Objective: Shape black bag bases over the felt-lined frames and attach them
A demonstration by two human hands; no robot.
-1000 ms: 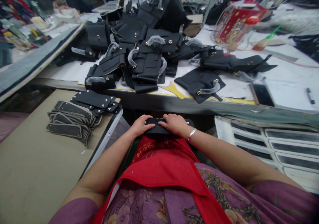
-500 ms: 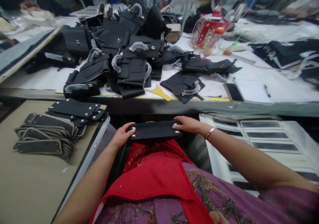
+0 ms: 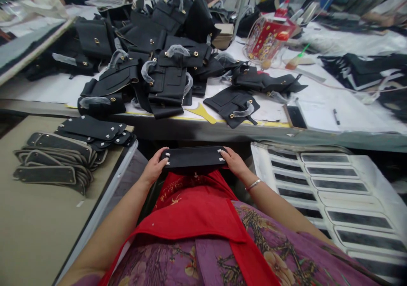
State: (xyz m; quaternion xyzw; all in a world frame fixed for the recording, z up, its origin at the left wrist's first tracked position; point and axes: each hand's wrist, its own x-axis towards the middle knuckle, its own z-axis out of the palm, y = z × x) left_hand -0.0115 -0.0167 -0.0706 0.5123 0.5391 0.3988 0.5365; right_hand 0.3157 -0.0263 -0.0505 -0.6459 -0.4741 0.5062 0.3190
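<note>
Between my two hands, just above the red apron (image 3: 190, 218), is a black leather bag panel (image 3: 193, 158) with small white tabs near its ends. My left hand (image 3: 154, 166) grips its left end, thumb on top and fingers beneath. At the right end my right hand (image 3: 234, 162) holds it the same way, with a silver bracelet on that wrist. Similar black panels with white tabs (image 3: 92, 128) lie stacked on the board to my left. In front of them sits a pile of dark panels with pale edges (image 3: 47, 175).
Black handbags (image 3: 165, 82) with plastic-wrapped handles heap up across the white table (image 3: 219, 88). On it also lie a yellow tool (image 3: 202, 113), a phone (image 3: 295, 116), a pen (image 3: 336, 116) and a red container (image 3: 269, 35). To my right, a white sheet (image 3: 324, 198) carries rows of dark strips.
My right hand has shifted its hold at the panel's right end, and its forearm has come closer to my body. The view has tilted slightly downward. Both hands keep holding the panel.
</note>
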